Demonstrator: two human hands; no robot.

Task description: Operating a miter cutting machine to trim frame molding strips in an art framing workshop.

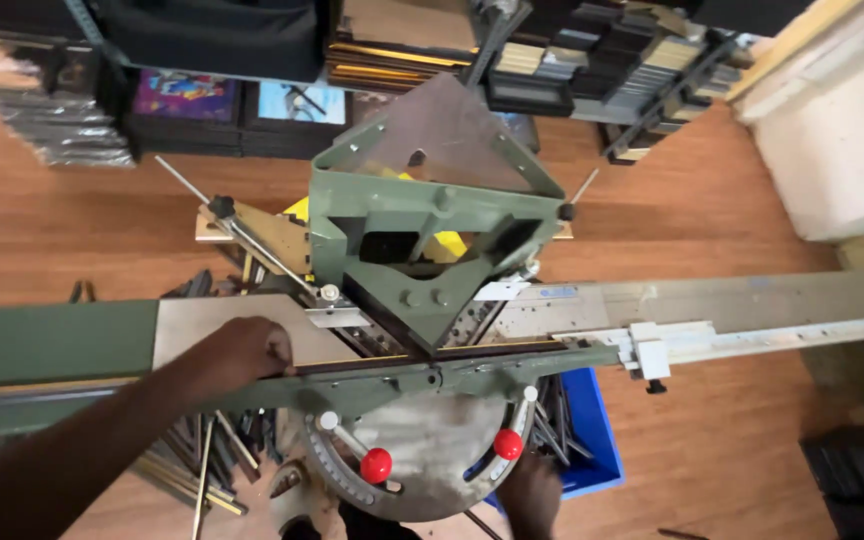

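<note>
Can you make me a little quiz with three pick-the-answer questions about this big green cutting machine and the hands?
1. Where is the left hand?
A. On the long strip lying across the green machine
B. Inside the blue bin
C. On a red knob

2. How many red knobs show on the machine's front?
A. One
B. Two
C. Four

3. What is the left hand's grip like?
A. Spread flat
B. Fingers curled over the strip
C. Pointing up

Answers:
1 A, the hand sits on the strip, left of the blades.
2 B, one knob and another are there.
3 B, the knuckles bend over the strip's edge.
</note>
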